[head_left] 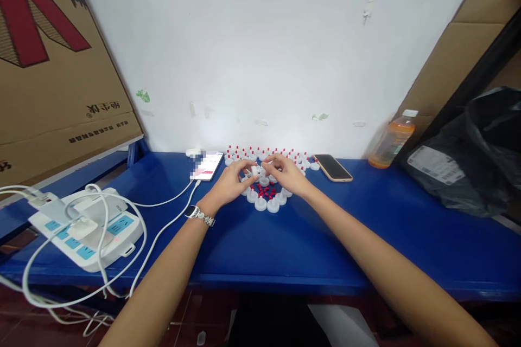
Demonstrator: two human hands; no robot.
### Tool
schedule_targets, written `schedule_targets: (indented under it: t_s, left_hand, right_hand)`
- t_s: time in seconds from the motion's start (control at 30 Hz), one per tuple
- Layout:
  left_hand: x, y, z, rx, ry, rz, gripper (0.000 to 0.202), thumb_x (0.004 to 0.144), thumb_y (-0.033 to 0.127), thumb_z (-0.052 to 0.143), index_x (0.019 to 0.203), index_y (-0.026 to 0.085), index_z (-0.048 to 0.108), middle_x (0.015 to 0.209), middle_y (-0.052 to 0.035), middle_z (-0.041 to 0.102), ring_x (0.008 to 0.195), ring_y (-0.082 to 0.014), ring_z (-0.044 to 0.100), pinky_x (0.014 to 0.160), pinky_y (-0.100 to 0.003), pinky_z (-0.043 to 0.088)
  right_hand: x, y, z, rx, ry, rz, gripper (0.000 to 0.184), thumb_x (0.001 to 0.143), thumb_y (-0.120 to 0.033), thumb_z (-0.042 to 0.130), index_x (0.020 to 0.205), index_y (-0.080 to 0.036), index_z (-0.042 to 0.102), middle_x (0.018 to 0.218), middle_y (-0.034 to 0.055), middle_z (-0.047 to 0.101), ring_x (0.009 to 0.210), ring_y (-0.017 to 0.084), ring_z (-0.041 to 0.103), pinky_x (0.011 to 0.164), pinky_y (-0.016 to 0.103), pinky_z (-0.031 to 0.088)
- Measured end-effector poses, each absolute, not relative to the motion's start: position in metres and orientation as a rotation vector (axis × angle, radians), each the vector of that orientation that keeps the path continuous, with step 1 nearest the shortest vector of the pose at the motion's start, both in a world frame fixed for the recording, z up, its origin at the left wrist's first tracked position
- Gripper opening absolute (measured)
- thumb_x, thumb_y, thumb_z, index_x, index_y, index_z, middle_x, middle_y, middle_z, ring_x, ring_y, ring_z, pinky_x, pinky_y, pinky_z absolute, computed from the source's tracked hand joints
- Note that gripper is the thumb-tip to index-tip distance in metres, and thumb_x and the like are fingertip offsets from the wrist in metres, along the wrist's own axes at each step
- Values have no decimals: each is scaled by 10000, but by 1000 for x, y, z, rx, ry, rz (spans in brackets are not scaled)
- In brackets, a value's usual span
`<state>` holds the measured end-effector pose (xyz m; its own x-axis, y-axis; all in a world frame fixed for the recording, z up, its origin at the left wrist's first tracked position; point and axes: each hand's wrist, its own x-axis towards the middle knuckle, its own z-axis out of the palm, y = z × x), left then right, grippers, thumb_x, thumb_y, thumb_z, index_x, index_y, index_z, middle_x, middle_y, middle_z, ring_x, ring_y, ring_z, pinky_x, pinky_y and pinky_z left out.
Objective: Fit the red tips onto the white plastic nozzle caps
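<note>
My left hand and my right hand meet over a cluster of small white caps and tiny red pieces on the blue table. Both hands pinch one small white cap between their fingertips. My left wrist wears a watch. Behind the hands, a row of white caps with red tips stands along the wall.
A white phone on a charging cable lies left of the hands, a dark phone to the right. A white power strip with cables sits far left. An orange drink bottle and a black bag stand right. Cardboard boxes lean on both sides.
</note>
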<state>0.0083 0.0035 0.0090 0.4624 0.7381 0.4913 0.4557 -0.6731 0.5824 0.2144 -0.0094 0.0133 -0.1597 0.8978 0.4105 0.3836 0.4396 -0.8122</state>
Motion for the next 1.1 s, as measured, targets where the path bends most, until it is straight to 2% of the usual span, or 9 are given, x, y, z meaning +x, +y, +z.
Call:
schedule_targets:
  t_s: [0.13, 0.27, 0.33, 0.43, 0.6, 0.7, 0.83, 1.0, 1.1]
  left_hand:
    - [3, 6, 11, 2308, 1087, 1090, 342, 869, 402, 627, 1165, 230, 630, 1039, -53, 693, 932, -206, 633, 763, -325, 491]
    - [-9, 16, 6, 2252, 1260, 1142, 456, 817, 424, 683, 1200, 200, 579, 1136, -91, 666, 973, -227, 629, 813, -363, 509]
    - [-17, 23, 1, 2246, 1349, 1124, 503, 792, 363, 704, 1231, 177, 544, 1152, -111, 652, 983, -236, 630, 844, -390, 519]
    - [-26, 31, -9, 2363, 1448, 988, 456, 823, 225, 620, 1267, 164, 535, 1152, -122, 644, 1007, -241, 629, 881, -404, 523]
    - [-25, 34, -20, 2469, 1525, 780, 345, 845, 134, 513, 1146, 177, 676, 1140, -133, 655, 1062, -285, 610, 957, -442, 486]
    - [-21, 32, -22, 2484, 1521, 726, 378, 855, 104, 460, 1120, 201, 712, 1125, -122, 668, 1070, -292, 605, 990, -453, 460]
    - [-18, 32, -23, 2476, 1515, 716, 395, 882, 120, 427, 1150, 211, 703, 1136, -123, 666, 1068, -301, 605, 987, -466, 459]
    - [-19, 35, -23, 2426, 1525, 785, 385, 888, 110, 437, 1231, 133, 611, 1143, -148, 654, 1062, -276, 617, 960, -423, 489]
    - [-20, 35, -22, 2399, 1529, 830, 372, 887, 111, 457, 1244, 107, 560, 1099, -155, 657, 1008, -268, 632, 916, -421, 510]
  right_hand:
    - [198, 10, 17, -953, -1689, 802, 220, 809, -398, 648, 820, -179, 623, 754, 38, 688, 693, 161, 638, 651, 279, 475]
    - [182, 34, 22, -966, -1657, 801, 141, 798, -305, 653, 826, -169, 627, 744, 42, 702, 706, 163, 661, 659, 275, 489]
    - [172, 45, 22, -1024, -1703, 743, 81, 800, -243, 635, 810, -163, 628, 748, 46, 710, 707, 157, 665, 665, 269, 491]
    - [159, 58, 19, -1121, -1891, 596, 29, 791, -169, 620, 776, -161, 643, 736, 34, 712, 679, 141, 646, 653, 252, 476]
    - [154, 65, 14, -1204, -2207, 552, 89, 777, -106, 607, 748, -141, 684, 706, 24, 711, 660, 131, 637, 638, 227, 446]
    - [159, 64, 18, -1237, -2309, 442, 81, 772, -140, 636, 772, -147, 717, 747, 25, 721, 701, 139, 634, 669, 232, 431]
    - [160, 70, 24, -1368, -2239, 227, 176, 823, -303, 628, 902, -185, 733, 824, 27, 724, 748, 165, 626, 697, 266, 414]
    - [143, 94, 23, -1581, -2158, 71, 313, 857, -396, 591, 1075, -191, 682, 963, 70, 736, 920, 230, 642, 860, 356, 402]
    - [131, 105, 20, -1638, -2191, 46, 256, 839, -378, 622, 993, -187, 696, 995, 93, 734, 1008, 258, 630, 944, 408, 355]
